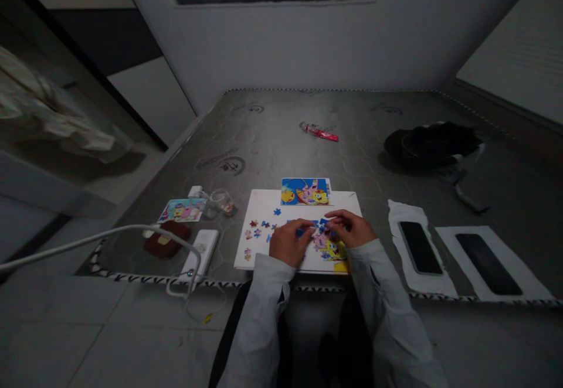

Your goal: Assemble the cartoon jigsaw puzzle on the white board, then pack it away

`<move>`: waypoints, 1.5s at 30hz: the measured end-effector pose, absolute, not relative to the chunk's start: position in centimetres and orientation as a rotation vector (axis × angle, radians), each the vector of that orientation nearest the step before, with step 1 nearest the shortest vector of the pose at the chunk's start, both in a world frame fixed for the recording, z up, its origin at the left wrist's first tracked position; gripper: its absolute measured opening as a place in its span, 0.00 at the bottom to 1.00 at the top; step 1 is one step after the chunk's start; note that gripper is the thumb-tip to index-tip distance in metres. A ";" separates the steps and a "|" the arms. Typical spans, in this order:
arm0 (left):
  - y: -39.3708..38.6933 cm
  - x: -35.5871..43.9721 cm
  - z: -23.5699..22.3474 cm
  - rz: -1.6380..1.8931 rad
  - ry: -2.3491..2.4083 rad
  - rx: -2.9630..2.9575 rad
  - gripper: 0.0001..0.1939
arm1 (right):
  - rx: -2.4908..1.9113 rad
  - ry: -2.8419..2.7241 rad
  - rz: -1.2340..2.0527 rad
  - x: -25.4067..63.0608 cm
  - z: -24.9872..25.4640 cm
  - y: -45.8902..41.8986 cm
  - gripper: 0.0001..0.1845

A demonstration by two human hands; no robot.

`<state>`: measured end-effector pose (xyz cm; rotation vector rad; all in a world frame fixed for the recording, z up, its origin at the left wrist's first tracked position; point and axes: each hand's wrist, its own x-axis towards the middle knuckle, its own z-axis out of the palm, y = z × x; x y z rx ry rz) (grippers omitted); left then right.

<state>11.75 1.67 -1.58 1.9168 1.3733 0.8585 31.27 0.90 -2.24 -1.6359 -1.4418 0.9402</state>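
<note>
A white board point(263, 200) lies in front of me with jigsaw pieces on it. My left hand point(290, 242) is closed, fingertips pressed at a blue puzzle piece along the upper part of a partly joined puzzle point(336, 251). From the other side, my right hand point(353, 230) pinches a small blue puzzle piece point(324, 223) at the puzzle's top edge. The fingers partly cover both pieces. Several loose puzzle pieces point(257, 233) are scattered on the board's left side. Beyond my hands, a cartoon picture card point(305, 191) rests at the board's far edge.
Left of the board are a second picture card point(182, 210), a clear container point(223, 203), a brown item point(167, 239) and a white power strip point(204, 252) with cables. Two dark phones point(421, 248) on white sheets lie right. A black bag point(433, 146) and red packet point(323, 134) sit farther back.
</note>
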 end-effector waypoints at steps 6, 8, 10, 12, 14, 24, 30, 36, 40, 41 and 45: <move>1.6 11.7 -1.5 0.908 1.344 1.920 0.07 | -1.629 -1.529 1.001 30.7 -1.5 0.8 0.12; 1.6 11.7 -1.5 0.925 1.344 1.916 0.07 | -1.623 -1.522 1.013 30.6 -1.5 0.8 0.11; 1.6 11.7 -1.5 0.936 1.328 1.918 0.07 | -1.610 -1.522 1.028 30.7 -1.7 0.8 0.12; 1.6 11.7 -1.5 0.948 1.291 1.933 0.07 | -1.611 -1.531 1.019 30.8 -1.9 0.8 0.12; 1.7 11.6 -1.6 0.954 1.258 1.955 0.07 | -1.624 -1.561 0.967 31.0 -1.9 0.9 0.12; 2.2 10.5 -1.8 0.866 1.457 1.999 0.10 | -1.663 -1.750 0.697 30.3 -1.2 0.7 0.12; 2.3 10.3 -2.3 0.742 1.563 2.070 0.10 | -1.647 -1.779 0.707 30.2 -1.6 0.7 0.14; 2.2 10.2 -2.2 0.736 1.533 2.095 0.10 | -1.717 -1.678 0.671 30.4 -1.5 0.8 0.12; 2.1 10.6 -1.9 0.721 1.506 2.099 0.10 | -1.745 -1.637 0.669 30.2 -1.2 0.8 0.11; 2.0 10.7 -1.9 0.722 1.492 2.104 0.10 | -1.750 -1.625 0.682 30.1 -1.1 0.8 0.12; 1.9 11.0 -2.1 0.694 1.417 2.144 0.10 | -1.755 -1.617 0.718 30.1 -1.0 0.8 0.12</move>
